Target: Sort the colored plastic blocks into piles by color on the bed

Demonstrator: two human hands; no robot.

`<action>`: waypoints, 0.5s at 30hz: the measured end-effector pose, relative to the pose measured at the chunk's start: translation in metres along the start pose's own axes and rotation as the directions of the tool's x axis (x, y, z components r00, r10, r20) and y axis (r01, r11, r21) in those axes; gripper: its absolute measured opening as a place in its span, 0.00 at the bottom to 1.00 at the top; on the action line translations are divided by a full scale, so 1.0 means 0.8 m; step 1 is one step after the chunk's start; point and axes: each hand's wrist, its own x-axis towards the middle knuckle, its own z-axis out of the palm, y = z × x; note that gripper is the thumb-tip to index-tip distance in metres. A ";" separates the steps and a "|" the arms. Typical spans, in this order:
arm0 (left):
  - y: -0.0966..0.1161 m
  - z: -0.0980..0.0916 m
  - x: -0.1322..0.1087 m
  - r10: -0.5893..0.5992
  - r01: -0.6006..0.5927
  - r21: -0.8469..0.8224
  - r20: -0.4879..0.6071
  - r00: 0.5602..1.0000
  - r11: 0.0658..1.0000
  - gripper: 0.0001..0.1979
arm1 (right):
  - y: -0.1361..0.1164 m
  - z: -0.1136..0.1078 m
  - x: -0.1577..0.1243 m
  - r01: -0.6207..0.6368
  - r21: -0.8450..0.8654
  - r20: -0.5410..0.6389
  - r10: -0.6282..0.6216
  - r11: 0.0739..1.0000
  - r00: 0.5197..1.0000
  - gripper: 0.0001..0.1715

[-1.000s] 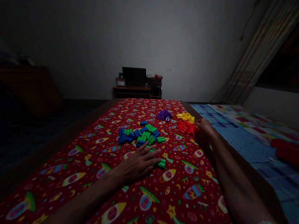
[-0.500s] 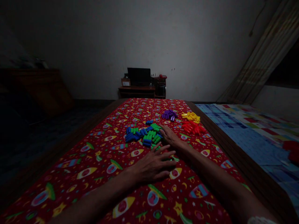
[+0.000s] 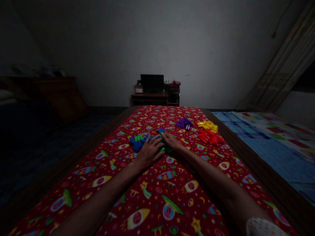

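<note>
A mixed heap of blue plastic pieces (image 3: 137, 146) and green plastic pieces (image 3: 138, 138) lies on the red rocket-print cloth (image 3: 150, 196). Over the near side of the heap rests my left hand (image 3: 149, 152), fingers spread and pointing forward. My right hand (image 3: 171, 141) lies at the heap's right edge, its fingers stretched out against the green pieces. Both hands partly cover the heap, and nothing is visibly gripped in either. Just beyond the fingertips sits a small blue cluster (image 3: 161, 130).
Sorted piles lie to the right: purple pieces (image 3: 184, 123), yellow pieces (image 3: 208, 126) and red pieces (image 3: 210, 137). A dark monitor (image 3: 152, 83) stands on a low desk beyond the table. Blue patterned bedding (image 3: 243, 147) spreads at the right, and a wooden cabinet (image 3: 59, 98) stands left.
My left hand has moved forward and left, from the cloth onto the heap. My right hand has shifted slightly left, pressing in on the green pieces. The view has turned a little left.
</note>
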 end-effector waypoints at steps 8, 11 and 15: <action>-0.038 0.003 -0.016 -0.328 0.327 -0.020 -0.085 0.941 0.945 0.20 | -0.017 -0.020 -0.032 0.085 -0.210 0.089 -0.067 0.974 0.994 0.14; -0.048 -0.005 -0.021 -0.431 0.440 0.049 -0.131 0.893 0.896 0.19 | -0.015 -0.039 -0.035 0.009 -0.197 -0.030 -0.015 0.980 0.999 0.16; -0.071 -0.010 -0.037 -0.567 0.593 0.124 -0.195 0.801 0.796 0.19 | 0.000 -0.073 -0.039 -0.098 -0.379 -0.137 0.049 0.920 0.989 0.14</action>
